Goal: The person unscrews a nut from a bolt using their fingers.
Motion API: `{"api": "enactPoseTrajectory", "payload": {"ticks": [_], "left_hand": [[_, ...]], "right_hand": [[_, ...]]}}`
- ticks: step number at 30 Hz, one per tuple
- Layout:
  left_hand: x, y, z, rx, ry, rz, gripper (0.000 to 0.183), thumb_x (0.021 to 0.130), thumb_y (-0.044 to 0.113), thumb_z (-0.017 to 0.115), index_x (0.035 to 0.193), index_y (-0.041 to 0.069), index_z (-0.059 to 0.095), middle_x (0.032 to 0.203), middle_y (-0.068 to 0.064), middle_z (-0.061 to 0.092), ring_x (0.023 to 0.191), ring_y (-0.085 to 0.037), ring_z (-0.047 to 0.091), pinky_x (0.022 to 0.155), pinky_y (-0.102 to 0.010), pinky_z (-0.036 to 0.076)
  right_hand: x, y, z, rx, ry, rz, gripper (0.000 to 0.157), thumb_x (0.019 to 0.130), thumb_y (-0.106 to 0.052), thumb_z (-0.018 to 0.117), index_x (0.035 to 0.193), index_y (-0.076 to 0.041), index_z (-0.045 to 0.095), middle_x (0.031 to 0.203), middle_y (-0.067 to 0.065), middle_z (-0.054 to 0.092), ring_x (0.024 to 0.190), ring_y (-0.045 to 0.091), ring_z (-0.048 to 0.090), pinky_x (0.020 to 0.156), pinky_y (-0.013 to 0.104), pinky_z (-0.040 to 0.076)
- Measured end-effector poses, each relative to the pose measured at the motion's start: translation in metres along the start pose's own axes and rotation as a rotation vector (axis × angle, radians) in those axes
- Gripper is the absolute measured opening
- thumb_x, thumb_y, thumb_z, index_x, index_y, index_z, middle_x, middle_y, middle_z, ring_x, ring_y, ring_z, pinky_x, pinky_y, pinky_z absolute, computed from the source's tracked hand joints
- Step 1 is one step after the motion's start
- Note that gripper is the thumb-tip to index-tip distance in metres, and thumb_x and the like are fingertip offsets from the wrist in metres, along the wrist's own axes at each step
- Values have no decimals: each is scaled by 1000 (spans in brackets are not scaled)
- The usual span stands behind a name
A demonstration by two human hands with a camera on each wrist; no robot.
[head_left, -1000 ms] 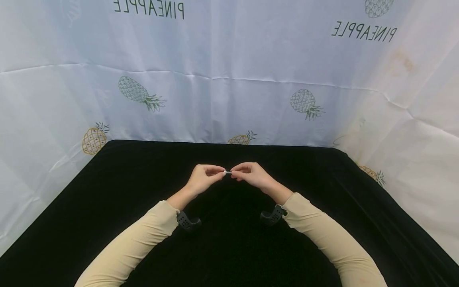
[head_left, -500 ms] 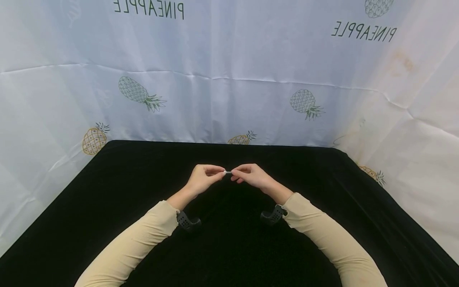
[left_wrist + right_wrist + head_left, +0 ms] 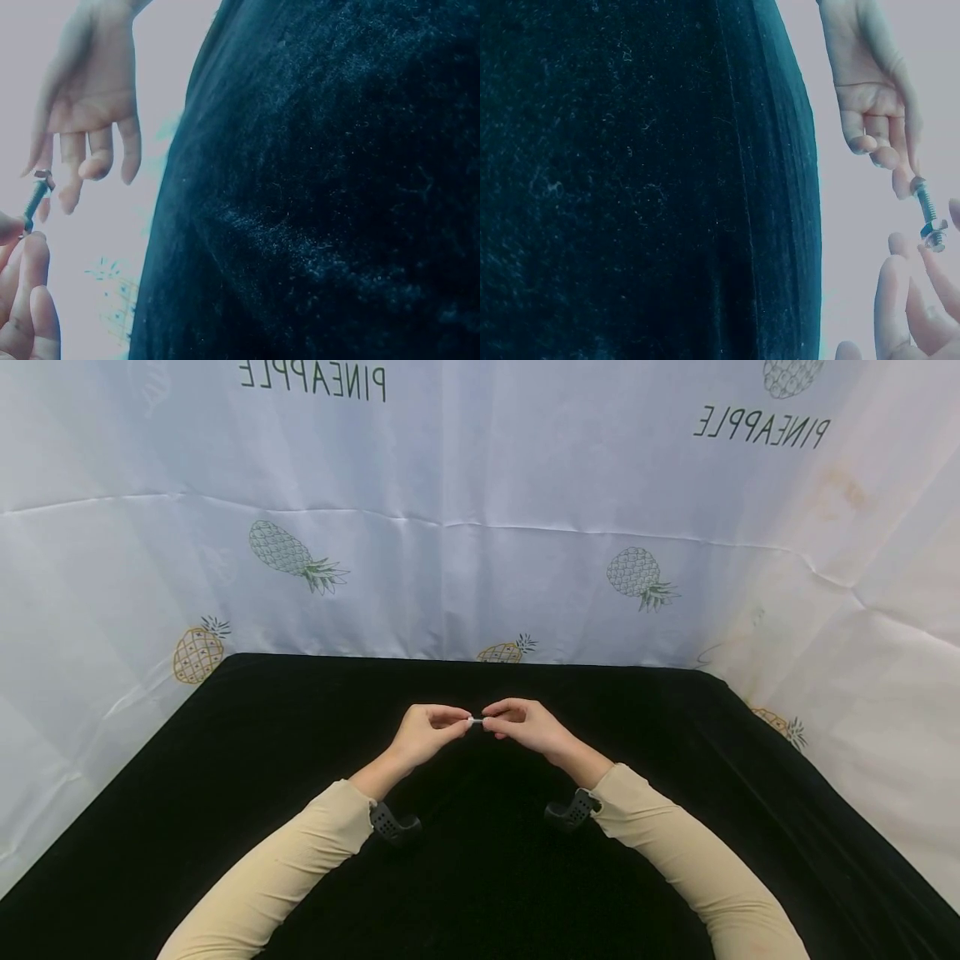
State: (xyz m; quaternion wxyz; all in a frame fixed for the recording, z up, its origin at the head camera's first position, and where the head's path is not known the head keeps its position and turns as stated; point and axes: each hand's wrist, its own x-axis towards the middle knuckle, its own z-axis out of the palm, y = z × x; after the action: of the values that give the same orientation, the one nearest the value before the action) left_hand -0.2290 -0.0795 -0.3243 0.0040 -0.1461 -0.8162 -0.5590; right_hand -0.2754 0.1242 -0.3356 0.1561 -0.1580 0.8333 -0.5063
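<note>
A small metal bolt (image 3: 925, 199) is held level between the hands, above the black-covered table. The left hand (image 3: 422, 733) pinches its head end between thumb and fingers. A nut (image 3: 931, 228) sits on the threaded shaft near the free end, close to the right hand (image 3: 531, 727). In the right wrist view, the right thumb (image 3: 954, 214) stands slightly apart from the nut, and the index fingertip lies just below it. The right hand's other fingers spread loosely, as the left wrist view shows. Whether a right fingertip touches the nut is hard to tell.
Black cloth (image 3: 480, 860) covers the table. Behind and at both sides hangs a white curtain (image 3: 480, 585) printed with pineapples. Each wrist wears a black camera mount, the left mount (image 3: 395, 824) and the right mount (image 3: 570, 811).
The left hand has stayed in place with the bolt. The right thumb and fingers have shifted slightly around the nut end, and the index finger is now lifted a little away from the thumb.
</note>
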Motion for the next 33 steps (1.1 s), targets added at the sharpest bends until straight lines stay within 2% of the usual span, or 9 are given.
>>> {"api": "enactPoseTrajectory", "payload": {"ticks": [4,8,14,19,24,29,31,33], "left_hand": [[0,-1,0,-4,-2,-7,25,90,10,60,109,-5,65,107,-23,67,94,-29,68,84,-34,55],[0,-1,0,4,1,3,25,90,10,60,109,-5,65,106,-23,68,93,-29,68,84,-35,55],[0,-1,0,7,5,14,24,90,10,61,108,-5,66,106,-23,68,92,-29,68,84,-35,56],[1,-2,0,3,2,8,25,90,11,61,108,-5,66,106,-23,68,92,-29,68,83,-35,56],[1,-3,0,2,-2,5,25,90,11,60,109,-4,65,107,-23,68,93,-29,68,83,-34,55],[0,-2,1,6,4,7,24,90,11,60,107,-5,66,106,-22,68,92,-28,68,83,-33,56],[0,-2,1,8,4,10,24,90,11,60,107,-5,66,106,-22,68,92,-28,68,83,-33,56],[1,-2,1,7,2,14,24,90,11,60,107,-5,66,107,-22,68,92,-28,68,83,-34,56]], "right_hand": [[0,-1,1,-10,-1,15,35,94,-29,54,118,-4,60,109,15,68,105,31,62,100,46,44],[-1,0,1,-9,16,0,29,92,-26,58,114,-7,62,108,15,68,102,29,62,100,47,44],[0,1,1,-22,34,-47,30,87,-19,64,115,-7,61,109,11,64,98,18,60,92,38,49],[0,0,1,-4,19,-16,36,90,-24,62,121,-6,58,111,12,65,105,27,60,99,44,45],[-1,0,1,-1,4,21,34,93,-29,57,117,-5,61,111,15,67,108,34,60,104,48,40],[-1,2,1,-13,31,-27,29,89,-22,62,113,-7,62,109,12,66,100,24,62,95,41,47],[-1,2,1,-11,40,-49,29,87,-19,65,113,-6,61,108,10,64,98,19,61,91,36,50],[0,2,0,1,38,-59,34,86,-18,66,117,-4,59,110,11,62,100,19,60,91,37,50]]}}
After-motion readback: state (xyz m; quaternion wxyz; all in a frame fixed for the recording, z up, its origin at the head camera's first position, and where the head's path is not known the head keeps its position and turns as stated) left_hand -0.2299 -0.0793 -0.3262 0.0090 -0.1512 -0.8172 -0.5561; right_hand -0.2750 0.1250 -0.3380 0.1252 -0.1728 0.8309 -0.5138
